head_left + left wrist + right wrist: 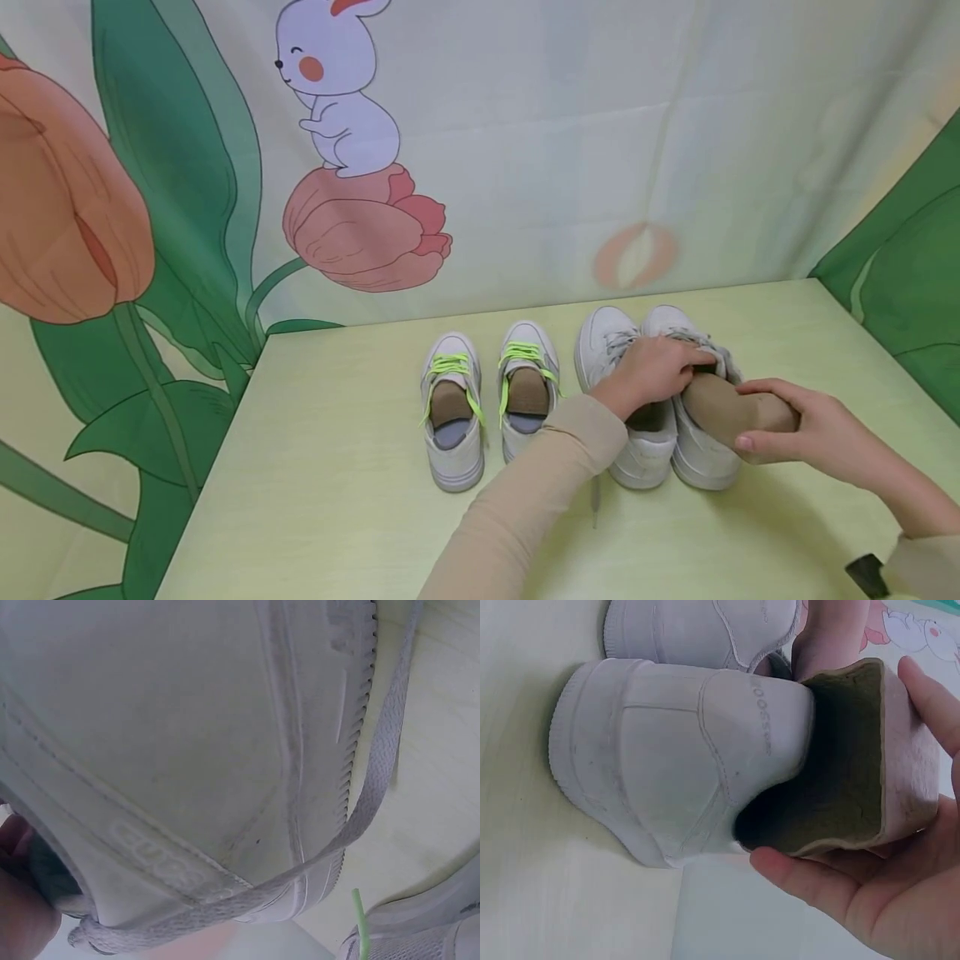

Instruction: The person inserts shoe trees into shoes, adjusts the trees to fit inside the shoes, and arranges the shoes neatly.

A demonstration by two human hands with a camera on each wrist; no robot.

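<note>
My right hand [832, 433] grips a brown moulded-pulp shoe insert [723, 408], thumb on one side and fingers on the other. The insert's front end is in the opening of the rightmost large white shoe [705, 467]; its hollow underside [847, 765] shows in the right wrist view. At that shoe's tongue, my left hand [660, 367] holds the opening with curled fingers, partly hidden by the shoe. The other large white shoe [645, 467] stands close on the left, under my left wrist, with something dark brown inside. In the left wrist view, a loose grey lace [382, 742] hangs down a white shoe's side.
Left of the large pair stand two smaller white shoes with lime-green laces [450, 364], each with a brown insert [528, 392] inside. All the shoes are on a pale yellow-green table [337, 467]. Behind it hangs a curtain [525, 167] printed with a rabbit and tulips.
</note>
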